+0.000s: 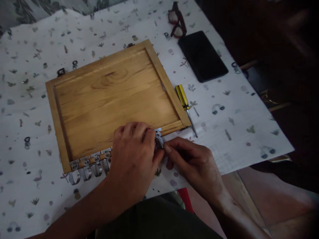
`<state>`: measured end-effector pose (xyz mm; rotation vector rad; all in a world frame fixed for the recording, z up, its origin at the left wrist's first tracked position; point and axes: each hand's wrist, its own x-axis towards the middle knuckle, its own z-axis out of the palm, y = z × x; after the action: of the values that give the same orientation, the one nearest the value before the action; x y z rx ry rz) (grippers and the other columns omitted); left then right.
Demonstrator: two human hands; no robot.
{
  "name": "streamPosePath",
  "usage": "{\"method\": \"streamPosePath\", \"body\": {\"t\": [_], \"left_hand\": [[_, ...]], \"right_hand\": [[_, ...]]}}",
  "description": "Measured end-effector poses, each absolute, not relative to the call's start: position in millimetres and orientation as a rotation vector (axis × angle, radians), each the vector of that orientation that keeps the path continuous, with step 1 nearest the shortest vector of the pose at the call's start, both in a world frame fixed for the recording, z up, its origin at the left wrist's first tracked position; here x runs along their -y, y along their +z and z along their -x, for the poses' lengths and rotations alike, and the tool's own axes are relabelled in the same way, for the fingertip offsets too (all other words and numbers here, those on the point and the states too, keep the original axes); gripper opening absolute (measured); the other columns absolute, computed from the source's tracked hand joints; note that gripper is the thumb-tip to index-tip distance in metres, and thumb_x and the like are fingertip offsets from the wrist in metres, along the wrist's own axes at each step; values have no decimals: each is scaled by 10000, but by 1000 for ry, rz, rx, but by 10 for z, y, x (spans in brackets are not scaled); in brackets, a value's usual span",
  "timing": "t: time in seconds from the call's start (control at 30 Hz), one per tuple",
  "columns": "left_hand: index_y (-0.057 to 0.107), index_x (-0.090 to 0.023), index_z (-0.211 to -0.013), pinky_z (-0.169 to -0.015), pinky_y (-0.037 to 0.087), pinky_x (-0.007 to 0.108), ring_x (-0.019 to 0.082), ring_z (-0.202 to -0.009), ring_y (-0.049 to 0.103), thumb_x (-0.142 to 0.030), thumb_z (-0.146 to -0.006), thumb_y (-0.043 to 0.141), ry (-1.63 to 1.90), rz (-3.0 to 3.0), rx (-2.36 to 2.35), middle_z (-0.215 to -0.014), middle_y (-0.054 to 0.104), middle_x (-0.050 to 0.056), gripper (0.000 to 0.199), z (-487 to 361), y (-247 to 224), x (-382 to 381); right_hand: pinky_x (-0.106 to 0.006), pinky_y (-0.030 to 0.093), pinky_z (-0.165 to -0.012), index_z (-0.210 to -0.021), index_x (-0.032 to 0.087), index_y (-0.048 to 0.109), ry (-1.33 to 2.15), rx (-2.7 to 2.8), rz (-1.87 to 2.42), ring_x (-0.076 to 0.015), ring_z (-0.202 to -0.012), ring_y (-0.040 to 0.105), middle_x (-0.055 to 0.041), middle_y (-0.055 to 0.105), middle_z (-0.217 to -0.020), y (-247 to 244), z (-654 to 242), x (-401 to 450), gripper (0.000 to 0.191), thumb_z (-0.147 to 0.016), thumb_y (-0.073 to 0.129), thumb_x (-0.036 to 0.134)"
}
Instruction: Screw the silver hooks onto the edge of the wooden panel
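A wooden framed panel (pixel 112 96) lies flat, with a row of silver metal hooks (pixel 86 171) along its near edge. My left hand (pixel 132 159) is closed over that edge, hiding the middle of the row. Its index finger and thumb close around a metal hook (pixel 159 135) towards the right end. My right hand (pixel 191 162) is closed in a pinch, thumb and index fingertip at the lower end of this same hook. Its other fingers are curled under, and anything small between its fingertips is hidden. By the panel's right side lies a screwdriver (pixel 182 97) with a yellow and black handle.
A patterned white cloth (pixel 224 132) covers the table. Glasses (pixel 177 21) and a dark tablet or phone (pixel 203 56) lie at the back right. Dark metal fittings (pixel 60 72) stick out from the panel's far edge. The table's edge runs down the right side.
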<state>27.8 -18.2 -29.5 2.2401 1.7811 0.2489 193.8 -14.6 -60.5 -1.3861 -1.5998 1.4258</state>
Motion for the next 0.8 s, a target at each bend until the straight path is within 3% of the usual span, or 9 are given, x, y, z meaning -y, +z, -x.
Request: {"method": "streamPosePath", "body": {"t": [0.8], "left_hand": [[682,-132,-974,-862,516,518,324,-1015,627,-253,-865,685,337,-2270,-1784,-1073,704,114,163,-318,-323,197]], "right_hand": [[-201,422,-494,-757,200,650,1376,1634,1352,-75,-508,556,49,603,-562,-622,-1939,151,226,-964,587,264]]}}
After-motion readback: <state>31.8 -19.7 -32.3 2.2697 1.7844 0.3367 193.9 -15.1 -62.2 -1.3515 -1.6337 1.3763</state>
